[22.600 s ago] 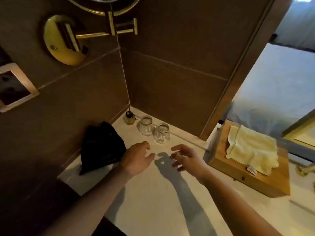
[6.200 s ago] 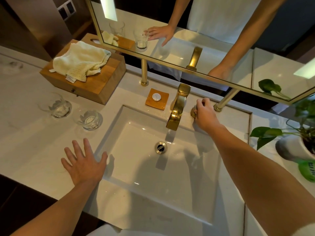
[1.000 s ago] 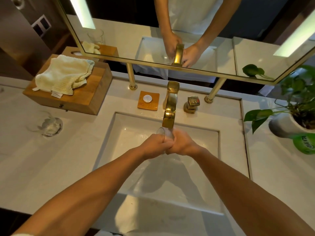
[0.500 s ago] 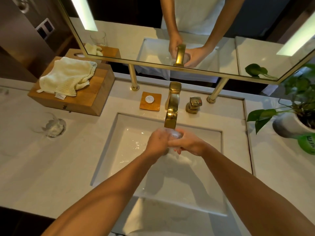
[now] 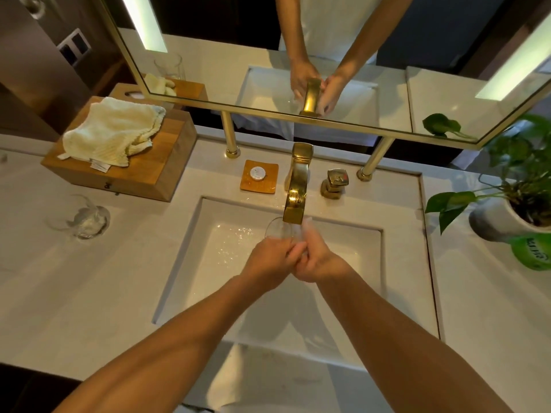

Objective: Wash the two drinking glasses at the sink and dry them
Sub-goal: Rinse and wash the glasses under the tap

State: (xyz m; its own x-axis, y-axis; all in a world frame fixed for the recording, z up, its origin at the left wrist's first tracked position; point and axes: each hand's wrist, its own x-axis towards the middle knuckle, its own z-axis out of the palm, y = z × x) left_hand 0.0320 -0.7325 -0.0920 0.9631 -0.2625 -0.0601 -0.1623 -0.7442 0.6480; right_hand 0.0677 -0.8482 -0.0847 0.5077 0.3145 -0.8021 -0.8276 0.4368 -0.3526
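Observation:
Over the white sink basin [image 5: 208, 263] I hold one clear drinking glass [image 5: 278, 229] right under the gold faucet spout [image 5: 295, 204]. My left hand [image 5: 268, 260] grips the glass from the left, and my right hand [image 5: 319, 260] wraps it from the right; the two hands touch. Most of the glass is hidden by my fingers; only its rim shows. The second glass [image 5: 85, 219] stands alone on the counter at the left. A cream towel [image 5: 113, 129] lies on a wooden box [image 5: 155, 171].
A gold tap handle [image 5: 335, 183] sits right of the faucet, a wooden soap dish [image 5: 258, 175] to its left. A potted plant [image 5: 512, 210] stands at the right edge. The mirror with gold legs [image 5: 231, 135] runs along the back.
Both hands have stayed under the spout with the glass, shifting their hold slightly; the glass rim now shows above my left fingers. The view has moved a little closer.

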